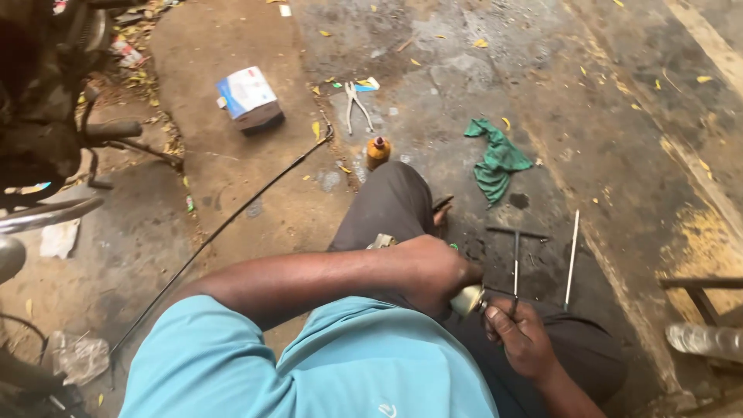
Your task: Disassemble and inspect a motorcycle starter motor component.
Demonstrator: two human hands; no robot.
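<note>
Left hand: the left hand is closed round a small pale metal part, gripping it from above, knuckles up, with the part's rounded end poking out below the fingers.
Right hand: the right hand sits just beside and below the left, fingers curled, pinching a thin dark rod or cable end at the mouth of the part; what exactly it pinches is too small to tell.
Metal part: held over the person's lap, between both hands. It looks rigid, compact and fairly light, likely greasy and so slippery; a full wrap round its body, as the left hand has it, seems the sound hold.
Arm pose: the left forearm crosses the body from the left, wrist bent slightly down; the right forearm comes up from the lower right, wrist cocked inward.
Just beyond the hands: a T-handle tool and a slim pale rod lie on the floor.
Farther out: a green rag, a small orange-capped bottle, pliers and a small carton.
To the left hand's side: a long black cable runs across the floor towards a motorcycle.
</note>
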